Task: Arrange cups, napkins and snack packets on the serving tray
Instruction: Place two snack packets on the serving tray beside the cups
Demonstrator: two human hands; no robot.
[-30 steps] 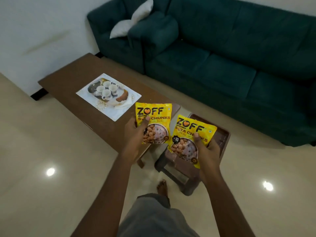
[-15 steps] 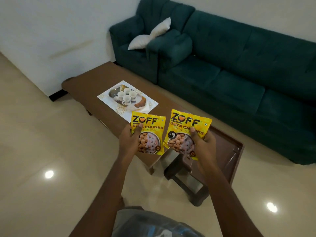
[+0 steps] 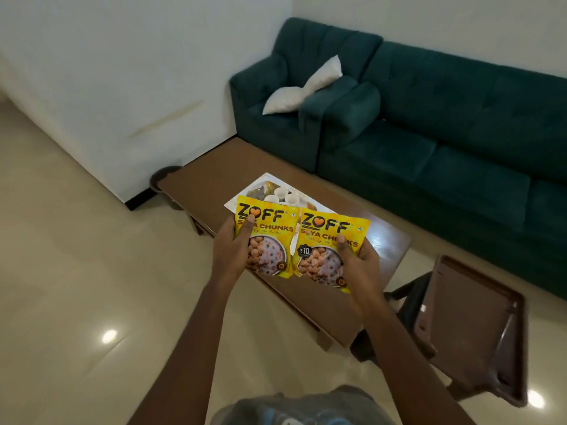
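Note:
Two yellow soya-chunks snack packets are held up side by side over the brown coffee table [image 3: 362,296]. My left hand [image 3: 231,251] grips the left packet [image 3: 270,234] with its thumb across the front. My right hand [image 3: 357,262] grips the right packet [image 3: 328,243] the same way. Just beyond the packets lies the white serving tray [image 3: 264,180], and several small white cups [image 3: 283,193] stand on it. The packets hide the near half of the tray. No napkins can be made out.
A dark green sofa [image 3: 445,142] with a white cushion [image 3: 303,87] runs along the far side of the table. A brown plastic stool [image 3: 466,323] stands at the table's right end. A dark bin [image 3: 164,179] sits by the wall at the table's far end.
I have stepped closer to the table. Both packets have come together and now overlap the near part of the tray. The stool has slid to the right of the view.

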